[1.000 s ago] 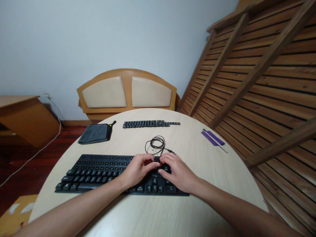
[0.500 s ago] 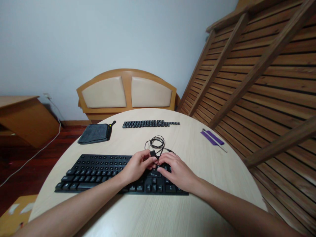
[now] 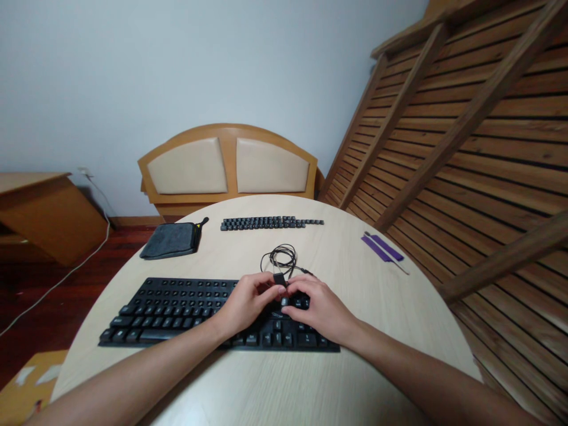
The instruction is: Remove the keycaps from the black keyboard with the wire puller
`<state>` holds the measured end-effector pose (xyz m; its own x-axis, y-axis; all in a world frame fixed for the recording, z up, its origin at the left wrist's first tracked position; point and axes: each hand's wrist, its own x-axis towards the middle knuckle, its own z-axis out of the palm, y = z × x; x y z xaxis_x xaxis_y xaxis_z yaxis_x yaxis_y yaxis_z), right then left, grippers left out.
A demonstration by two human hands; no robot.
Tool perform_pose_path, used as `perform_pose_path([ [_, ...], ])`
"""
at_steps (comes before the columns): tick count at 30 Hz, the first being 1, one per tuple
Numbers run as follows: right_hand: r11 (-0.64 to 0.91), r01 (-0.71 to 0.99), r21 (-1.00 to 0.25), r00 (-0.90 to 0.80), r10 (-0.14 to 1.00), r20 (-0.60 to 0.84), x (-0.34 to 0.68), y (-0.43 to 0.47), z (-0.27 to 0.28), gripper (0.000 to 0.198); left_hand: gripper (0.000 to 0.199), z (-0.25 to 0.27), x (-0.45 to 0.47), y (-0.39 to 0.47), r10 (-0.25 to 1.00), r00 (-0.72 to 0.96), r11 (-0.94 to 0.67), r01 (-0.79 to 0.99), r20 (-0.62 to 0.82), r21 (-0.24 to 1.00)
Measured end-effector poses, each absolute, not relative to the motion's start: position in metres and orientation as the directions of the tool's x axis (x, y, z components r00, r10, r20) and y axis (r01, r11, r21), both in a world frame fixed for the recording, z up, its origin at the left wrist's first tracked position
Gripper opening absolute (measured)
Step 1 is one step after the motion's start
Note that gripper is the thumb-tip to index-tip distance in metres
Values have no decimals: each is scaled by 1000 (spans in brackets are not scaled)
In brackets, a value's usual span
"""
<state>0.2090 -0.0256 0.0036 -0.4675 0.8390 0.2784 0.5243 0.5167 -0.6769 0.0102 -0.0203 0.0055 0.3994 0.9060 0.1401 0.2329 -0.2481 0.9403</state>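
Note:
A black keyboard (image 3: 186, 322) lies on the round table, with its upper-left rows showing bare switches. Over its right part, my left hand (image 3: 248, 300) pinches a small keycap puller (image 3: 279, 278) with a black grip and thin wire. Just below that grip is a single keycap (image 3: 284, 302), lifted above the board. My right hand (image 3: 317, 305) has its thumb and forefinger curled around this keycap, close to my left fingertips. Exactly how the wire meets the keycap is partly hidden by my fingers. The coiled black cable (image 3: 284, 255) sits behind the hands.
Several loose keycaps (image 3: 261, 223) form rows at the table's back. A grey cloth pouch (image 3: 168, 240) is at left; a purple item (image 3: 381, 247) with a thin metal tool (image 3: 397, 265) lies at right. Leaning wooden slats (image 3: 444, 171) border the table's right side.
The puller's grip has turned more upright and shifted slightly right. A keycap now shows between my hands, above the keyboard. My right fingers have opened a little around it.

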Motion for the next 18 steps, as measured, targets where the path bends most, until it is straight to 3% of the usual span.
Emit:
perform_pose_path([
  [7, 439, 393, -808, -453, 857, 245, 208, -27, 6, 24, 26, 8, 11, -20, 936, 336, -190, 242, 102, 952],
  [18, 504, 462, -730, -439, 845, 306, 208, -29, 6, 14, 26, 4, 11, -20, 940, 307, -240, 291, 147, 926],
])
